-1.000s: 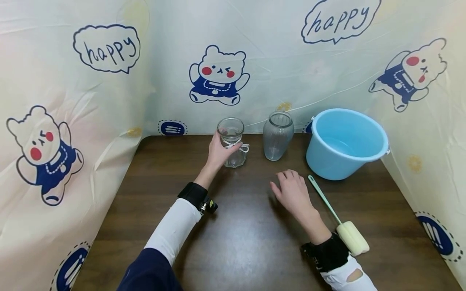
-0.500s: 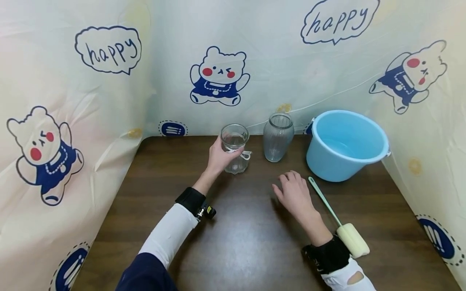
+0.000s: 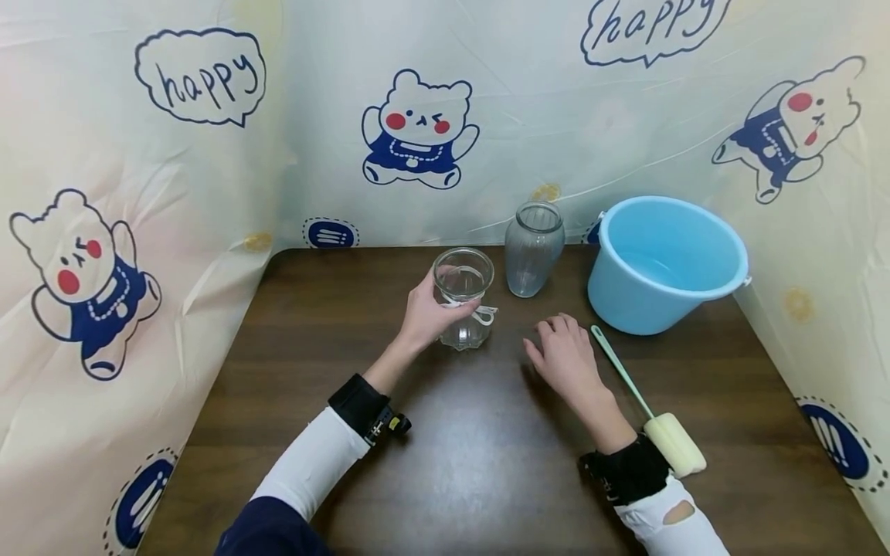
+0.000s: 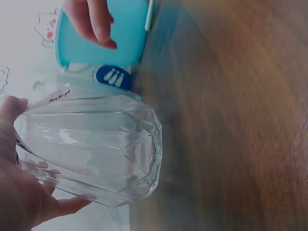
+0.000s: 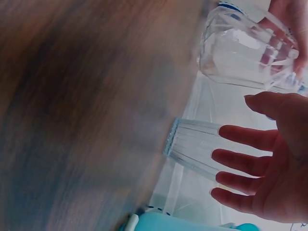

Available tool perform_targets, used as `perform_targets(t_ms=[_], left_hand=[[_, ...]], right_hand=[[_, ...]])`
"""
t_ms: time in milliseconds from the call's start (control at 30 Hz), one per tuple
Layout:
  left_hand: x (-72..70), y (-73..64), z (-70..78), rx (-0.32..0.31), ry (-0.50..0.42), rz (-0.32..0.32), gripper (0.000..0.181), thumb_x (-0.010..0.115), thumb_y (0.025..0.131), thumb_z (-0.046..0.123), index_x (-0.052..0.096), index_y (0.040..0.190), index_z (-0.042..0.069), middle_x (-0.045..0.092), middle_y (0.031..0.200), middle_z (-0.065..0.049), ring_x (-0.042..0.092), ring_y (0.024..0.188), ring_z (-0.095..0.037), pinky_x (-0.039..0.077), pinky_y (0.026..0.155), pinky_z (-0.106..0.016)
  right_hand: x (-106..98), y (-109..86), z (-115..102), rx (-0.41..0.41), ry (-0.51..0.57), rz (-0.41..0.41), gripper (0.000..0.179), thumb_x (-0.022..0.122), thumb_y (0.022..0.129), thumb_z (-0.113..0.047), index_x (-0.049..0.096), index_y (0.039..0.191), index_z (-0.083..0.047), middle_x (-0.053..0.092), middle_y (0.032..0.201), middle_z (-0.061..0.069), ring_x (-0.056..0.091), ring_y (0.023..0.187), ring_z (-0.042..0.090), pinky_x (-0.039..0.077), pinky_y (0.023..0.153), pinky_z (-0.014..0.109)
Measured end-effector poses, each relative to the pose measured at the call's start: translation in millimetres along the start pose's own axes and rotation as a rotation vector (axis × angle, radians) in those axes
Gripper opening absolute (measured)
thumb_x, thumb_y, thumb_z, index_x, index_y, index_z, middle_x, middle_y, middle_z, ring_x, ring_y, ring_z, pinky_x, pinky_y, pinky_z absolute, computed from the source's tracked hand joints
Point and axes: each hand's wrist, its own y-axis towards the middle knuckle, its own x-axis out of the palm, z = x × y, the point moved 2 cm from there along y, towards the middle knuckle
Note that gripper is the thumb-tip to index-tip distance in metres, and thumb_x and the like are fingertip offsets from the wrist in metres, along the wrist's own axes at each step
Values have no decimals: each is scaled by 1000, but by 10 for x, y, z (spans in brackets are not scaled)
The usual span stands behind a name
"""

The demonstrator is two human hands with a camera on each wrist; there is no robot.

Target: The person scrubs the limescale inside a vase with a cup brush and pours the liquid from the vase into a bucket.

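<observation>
Along the far edge, the counter [image 3: 459,479] is meeting a printed cloth [image 3: 320,147], which is also rising along both sides. Dark wood is spreading between my forearms, and a strip of it is separating my right hand [image 3: 565,361] from the glass jar [image 3: 467,333]. The blue bucket [image 3: 636,309] is standing toward the far right, showing its blue inner bottom through a wide mouth. The ribbed vase [image 3: 534,256] is standing upright close to the far edge, between jar and bucket. I am holding the jar by its neck in my left hand [image 3: 431,313], thumb lying just beside the white bow [image 3: 485,314], fingers curling round behind; I cannot tell whether its base is touching the counter. My right hand is holding its fingers loosely spread and slightly bent, near the handle tip of the sponge brush [image 3: 673,445].
</observation>
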Motion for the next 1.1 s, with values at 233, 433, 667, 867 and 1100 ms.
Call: perform_targets(t_ms=[233,433,667,867,1100], left_hand=[[31,-163,137,33,-59,-46,66,85,66,43,58,122,18,69,114,-4,61,103,-17,50,88,-41],[101,-315,216,46,-93,-85,66,85,66,38,58,122,15,68,116,-10,62,104,-24,50,87,-42],[190,-479,273,71,-103,-143,66,85,67,36,57,124,16,67,118,-4,62,102,-26,52,85,-39],[239,-569,294,93,-72,-162,68,85,66,38,58,124,14,68,116,-1,62,105,-21,51,88,-37],[270,-554,290,138,-56,-167,68,83,69,38,56,126,11,66,118,-3,61,106,-24,51,88,-38]], right_hand=[[14,12,-6,5,4,-9,43,61,93,-36,67,112,2,61,117,24,44,120,41,42,98,58],[30,14,-3,11,2,-16,44,61,93,-36,67,113,2,61,118,25,44,120,41,42,98,58],[103,-3,5,29,-13,-49,44,62,92,-36,66,114,3,60,119,26,43,120,42,41,98,59],[144,-13,37,37,-34,-56,45,61,93,-36,66,111,4,62,113,27,50,112,43,45,92,58],[118,-5,28,32,-44,-69,43,61,93,-36,66,109,4,65,103,24,56,94,38,51,81,53]])
